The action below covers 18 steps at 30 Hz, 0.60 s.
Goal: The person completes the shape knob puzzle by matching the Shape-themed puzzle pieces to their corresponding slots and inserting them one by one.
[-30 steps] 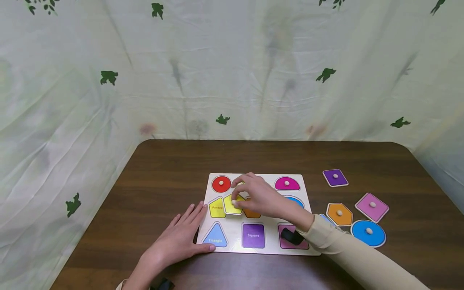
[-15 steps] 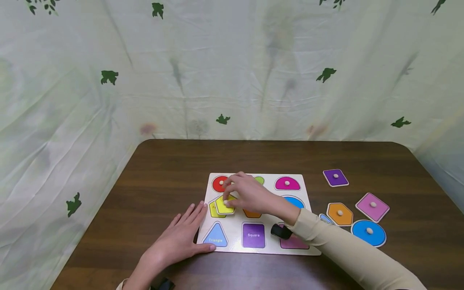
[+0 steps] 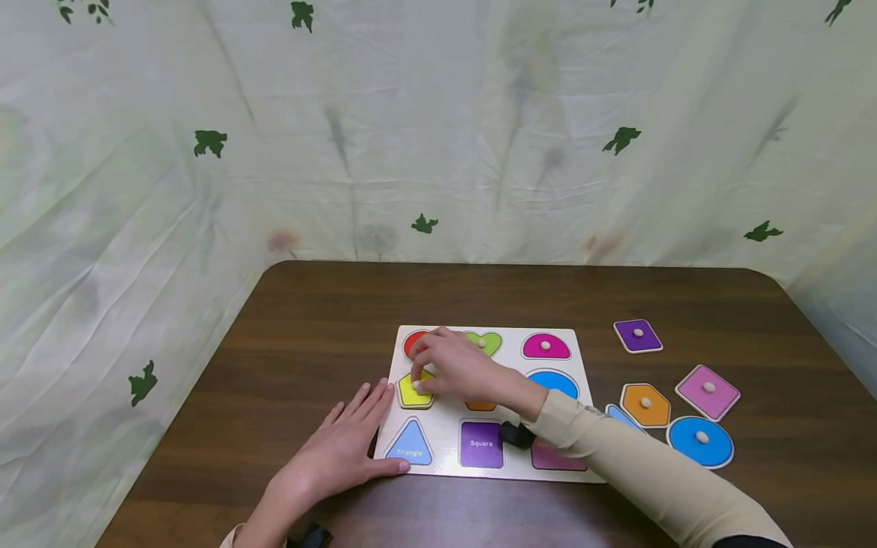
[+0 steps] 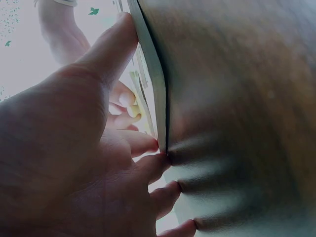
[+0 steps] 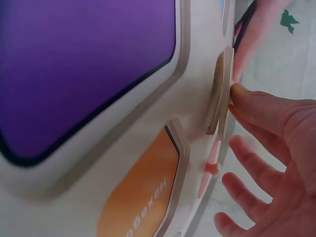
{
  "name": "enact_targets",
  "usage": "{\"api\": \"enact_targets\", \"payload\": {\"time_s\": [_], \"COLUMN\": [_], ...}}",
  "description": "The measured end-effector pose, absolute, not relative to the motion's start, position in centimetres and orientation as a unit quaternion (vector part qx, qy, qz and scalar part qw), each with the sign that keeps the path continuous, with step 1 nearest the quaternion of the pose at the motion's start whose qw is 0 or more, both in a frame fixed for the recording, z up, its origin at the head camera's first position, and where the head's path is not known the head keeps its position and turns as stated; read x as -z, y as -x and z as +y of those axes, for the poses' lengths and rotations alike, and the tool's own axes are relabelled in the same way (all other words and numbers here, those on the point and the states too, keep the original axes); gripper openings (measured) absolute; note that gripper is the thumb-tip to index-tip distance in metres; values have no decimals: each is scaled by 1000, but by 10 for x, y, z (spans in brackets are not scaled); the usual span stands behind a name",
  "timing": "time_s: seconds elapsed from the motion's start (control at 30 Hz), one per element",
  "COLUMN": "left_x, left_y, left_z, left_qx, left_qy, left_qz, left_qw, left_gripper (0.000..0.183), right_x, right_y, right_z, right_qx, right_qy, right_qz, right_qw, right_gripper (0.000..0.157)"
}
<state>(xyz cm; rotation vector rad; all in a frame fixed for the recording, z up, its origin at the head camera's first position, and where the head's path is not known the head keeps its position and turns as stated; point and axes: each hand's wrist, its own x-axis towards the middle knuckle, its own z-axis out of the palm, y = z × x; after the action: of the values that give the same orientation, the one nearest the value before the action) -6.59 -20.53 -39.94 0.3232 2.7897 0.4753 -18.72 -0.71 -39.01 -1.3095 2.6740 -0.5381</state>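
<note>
My right hand pinches the small knob of a yellow pentagon puzzle piece between thumb and finger. The piece lies over the pentagon recess at the left of a white shape puzzle board; in the right wrist view the pentagon piece sits slightly raised at the board's surface. My left hand lies with fingers spread at the board's left edge, thumb on its near left corner. In the left wrist view that hand touches the board's side.
Red circle, green heart and magenta half-circle pieces sit in the board's top row. Right of the board lie knobbed pieces: purple square, pink rectangle, orange hexagon, blue oval and a partly hidden blue piece.
My right hand has carried the yellow pentagon leftward from beside its recess until it lies over it, and the printed recess is now covered. My left hand stays at the board's edge.
</note>
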Motion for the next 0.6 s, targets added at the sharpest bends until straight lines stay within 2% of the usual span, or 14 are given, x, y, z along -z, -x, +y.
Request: {"api": "enact_targets", "payload": {"time_s": [0.6], "left_x": [397], "left_y": [65], "left_z": [-205], "left_qx": [-165], "left_qy": [-117], "left_qz": [970], "left_qw": [136], "left_gripper": [110], "right_x": [394], "right_y": [188], "right_z": [-11], "right_qx": [154], "right_qy": [432], "right_qz": [887], "right_qw": [59], "right_gripper": [8]}}
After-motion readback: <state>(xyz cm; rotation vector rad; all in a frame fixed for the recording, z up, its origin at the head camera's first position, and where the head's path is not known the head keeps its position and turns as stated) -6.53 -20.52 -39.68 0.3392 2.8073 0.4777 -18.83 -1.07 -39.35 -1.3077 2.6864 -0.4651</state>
